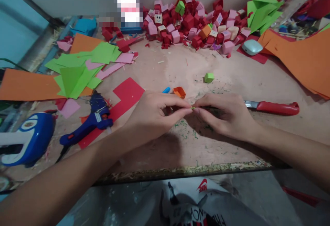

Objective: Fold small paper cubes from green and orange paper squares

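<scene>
My left hand (157,112) and my right hand (224,114) meet at the middle of the worktable (180,143), fingertips pinched together on a tiny green piece (193,108) between them. Most of that piece is hidden by the fingers. Just beyond the fingertips lie a small open orange paper box (179,92) and a blue pen tip (166,90). A green paper cube (208,77) sits farther back. Behind my right hand a red-handled utility knife (273,107) lies flat.
A blue glue gun (89,123) rests on red paper (123,99) at left, near a blue and white device (28,138). Green, orange and pink sheets (74,75) lie at left, orange sheets (304,61) at right. A heap of small paper cubes (193,23) fills the back.
</scene>
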The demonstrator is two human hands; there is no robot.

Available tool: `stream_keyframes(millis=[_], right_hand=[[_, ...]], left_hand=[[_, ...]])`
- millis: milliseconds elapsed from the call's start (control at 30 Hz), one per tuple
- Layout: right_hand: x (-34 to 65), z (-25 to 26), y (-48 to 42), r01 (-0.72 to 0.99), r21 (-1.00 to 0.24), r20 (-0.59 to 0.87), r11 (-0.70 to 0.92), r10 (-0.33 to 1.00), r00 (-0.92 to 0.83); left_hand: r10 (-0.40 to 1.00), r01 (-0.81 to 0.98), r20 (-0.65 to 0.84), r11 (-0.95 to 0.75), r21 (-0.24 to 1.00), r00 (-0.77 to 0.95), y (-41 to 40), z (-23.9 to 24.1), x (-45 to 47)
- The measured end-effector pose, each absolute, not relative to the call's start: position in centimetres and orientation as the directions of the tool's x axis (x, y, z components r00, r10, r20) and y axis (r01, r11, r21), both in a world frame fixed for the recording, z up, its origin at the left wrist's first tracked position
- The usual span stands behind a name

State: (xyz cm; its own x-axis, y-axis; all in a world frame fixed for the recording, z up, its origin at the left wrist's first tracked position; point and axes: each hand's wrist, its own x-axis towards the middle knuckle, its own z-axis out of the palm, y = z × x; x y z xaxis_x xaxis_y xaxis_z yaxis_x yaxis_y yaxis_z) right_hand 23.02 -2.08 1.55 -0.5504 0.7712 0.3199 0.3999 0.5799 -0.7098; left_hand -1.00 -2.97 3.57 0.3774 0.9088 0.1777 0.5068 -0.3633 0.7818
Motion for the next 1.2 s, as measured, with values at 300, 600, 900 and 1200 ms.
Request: stream_keyframes(millis=[300, 600, 900, 1200], right_hand=[[23.39, 1.48, -1.8, 0.348, -0.671, 0.393, 0.655, 0.711, -0.583], [23.32, 1.59, -1.95, 0.306, -0.689, 0.378, 0.657, 0.686, -0.622], [23.34, 1.63, -1.87, 0.379, -0.705, 0.295, 0.6, 0.733, -0.613], [23.1, 2.2, -2.14, 0.381, -0.688, 0.3, 0.618, 0.72, -0.626]], left_hand=[[0.904, 0.377, -0.023, -0.154, 0.913, 0.427, -2.8, 3.61, -1.24], [0.909, 0.512, 0.054, -0.281, 0.812, 0.413, -2.97, 3.49, -1.31], [0.908, 0.545, 0.077, -0.314, 0.777, 0.413, -2.99, 3.37, -0.77], [0.917, 0.529, 0.074, -0.291, 0.797, 0.393, -2.79, 3.4, -1.15]])
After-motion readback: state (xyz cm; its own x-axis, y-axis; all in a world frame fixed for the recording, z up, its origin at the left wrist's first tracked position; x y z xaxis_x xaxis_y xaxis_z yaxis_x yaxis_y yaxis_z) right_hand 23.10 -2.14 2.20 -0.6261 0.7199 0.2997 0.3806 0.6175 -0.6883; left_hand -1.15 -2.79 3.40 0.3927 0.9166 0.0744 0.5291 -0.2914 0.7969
